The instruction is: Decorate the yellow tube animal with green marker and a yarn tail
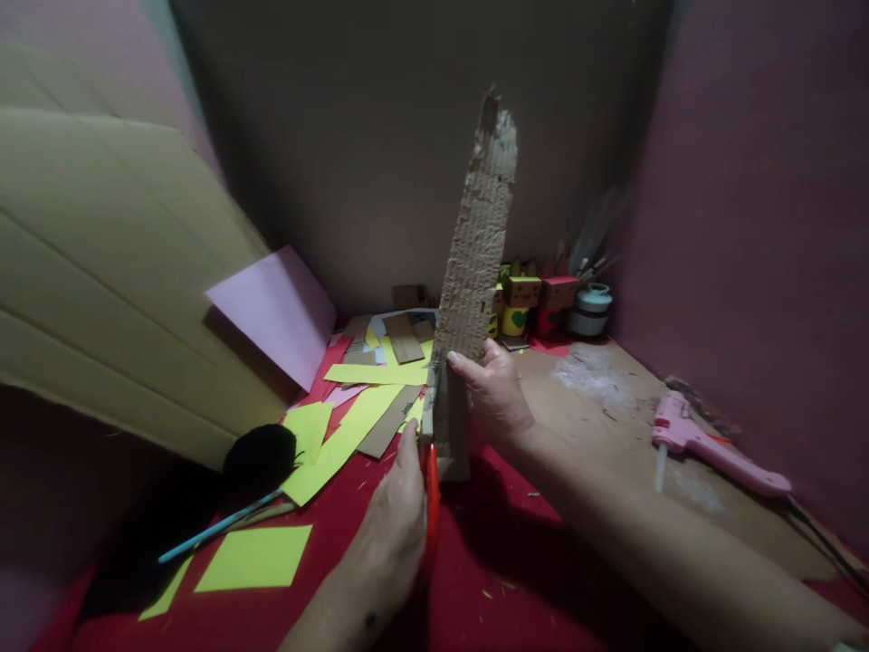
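Observation:
A long strip of ribbed cardboard (479, 235) with a ragged top end stands nearly upright in the middle of the head view. My right hand (499, 394) grips its lower part, thumb on the near face. Lower and to the left, my left hand (400, 498) is closed around red-handled scissors (433, 493). Their blades point up along the strip's left edge; whether they bite into it I cannot tell. Below my right hand, the strip's smoother lower end hangs over the red cloth (502, 580).
Yellow paper pieces (254, 557) and cardboard scraps lie at left, by a blue stick (217, 527) and a black ball (260, 457). A large cardboard sheet (101, 244) leans at left. A pink glue gun (712, 444) lies at right; small box-headed figures (522, 294) stand behind.

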### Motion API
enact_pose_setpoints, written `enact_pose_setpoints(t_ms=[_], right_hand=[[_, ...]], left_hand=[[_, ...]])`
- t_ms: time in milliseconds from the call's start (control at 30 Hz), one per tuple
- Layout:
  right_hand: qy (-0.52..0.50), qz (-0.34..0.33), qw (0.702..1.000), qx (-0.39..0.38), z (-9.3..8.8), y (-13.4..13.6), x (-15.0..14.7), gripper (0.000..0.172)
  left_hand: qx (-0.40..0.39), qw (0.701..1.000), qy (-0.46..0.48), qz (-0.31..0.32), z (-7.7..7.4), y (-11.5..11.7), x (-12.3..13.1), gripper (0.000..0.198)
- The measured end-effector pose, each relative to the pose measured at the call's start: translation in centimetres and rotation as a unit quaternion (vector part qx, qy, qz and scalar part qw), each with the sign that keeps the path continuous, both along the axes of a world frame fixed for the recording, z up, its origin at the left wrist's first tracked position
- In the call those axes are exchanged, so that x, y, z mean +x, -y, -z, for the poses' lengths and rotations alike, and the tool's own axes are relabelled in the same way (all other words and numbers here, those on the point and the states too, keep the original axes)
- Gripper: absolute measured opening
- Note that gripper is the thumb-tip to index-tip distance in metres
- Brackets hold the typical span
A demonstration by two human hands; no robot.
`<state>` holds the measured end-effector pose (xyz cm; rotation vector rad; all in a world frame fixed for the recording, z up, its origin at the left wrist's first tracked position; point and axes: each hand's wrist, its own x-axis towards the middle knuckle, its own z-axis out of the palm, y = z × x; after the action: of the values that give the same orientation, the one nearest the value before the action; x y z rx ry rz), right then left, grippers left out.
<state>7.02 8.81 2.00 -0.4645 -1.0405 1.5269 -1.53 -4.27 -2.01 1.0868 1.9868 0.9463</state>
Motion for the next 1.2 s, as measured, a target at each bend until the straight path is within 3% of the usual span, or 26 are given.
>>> enact_pose_setpoints(t_ms=[167,467,700,1000,1133,1200], right_hand=[[-0.004,0.001,1.0,-0.018,0.3,0.6,-0.1,0.026],[-0.016,-0.011,0.999,-0.026,-0.1,0.7,0.0,0.024],[-0.008,-0.016,0.999,-0.041,0.2,0.8,0.0,0.027],[0.144,-0.056,0.984,-0.09,-3.6,-1.1,3.0,0.015],[0.111,-0.141,0.968,-0.174,-4.6,-1.1,3.5,0.006],[0.092,-0.142,0.966,-0.196,-4.6,-0.8,3.3,0.006]], left_hand=[[0.001,1.0,-0.002,0.001,0.7,-0.3,-0.2,0.047],[0.002,0.997,-0.074,0.013,-2.1,0.0,0.5,0.054],[0.02,0.993,-0.086,0.072,-1.8,0.3,0.2,0.054],[-0.017,0.976,-0.191,0.103,-2.6,0.6,-0.4,0.064],[-0.028,0.97,-0.215,0.107,-2.4,0.7,-0.5,0.067],[-0.023,0.97,-0.215,0.11,-2.2,0.7,-0.4,0.069]])
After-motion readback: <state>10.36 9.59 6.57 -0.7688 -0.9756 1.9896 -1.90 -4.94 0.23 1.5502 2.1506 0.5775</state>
